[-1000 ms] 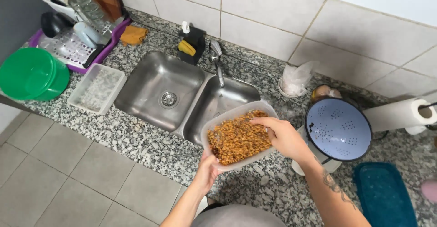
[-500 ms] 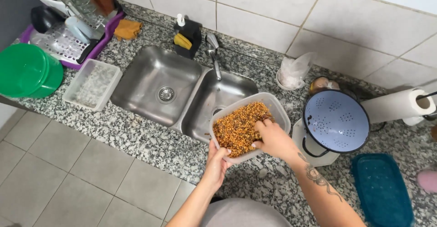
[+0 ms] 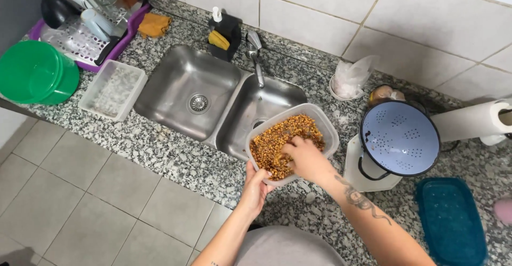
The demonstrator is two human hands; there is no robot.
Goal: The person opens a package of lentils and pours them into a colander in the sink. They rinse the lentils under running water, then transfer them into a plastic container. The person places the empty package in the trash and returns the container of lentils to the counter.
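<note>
A clear plastic container (image 3: 325, 123) full of brown dried beans (image 3: 277, 140) sits tilted over the front edge of the right sink basin (image 3: 249, 111). My left hand (image 3: 255, 187) grips its near rim from below. My right hand (image 3: 305, 158) is down inside the container, fingers in the beans; whether it holds any I cannot tell. A pale blue colander (image 3: 399, 138) rests on a white pot to the right of my right arm.
Double steel sink with faucet (image 3: 256, 58), left basin (image 3: 186, 90). Clear lidded tub (image 3: 113, 90), green bowl (image 3: 33, 73) and purple dish rack (image 3: 88, 26) at left. Soap holder with sponge (image 3: 223, 34), plastic bag in cup (image 3: 349, 79), paper towel roll (image 3: 472, 121), teal lid (image 3: 450, 220) at right.
The container has shifted slightly left and toward the sink's front edge. My right hand moved from the container's right rim to deep in the beans. The camera view drifted.
</note>
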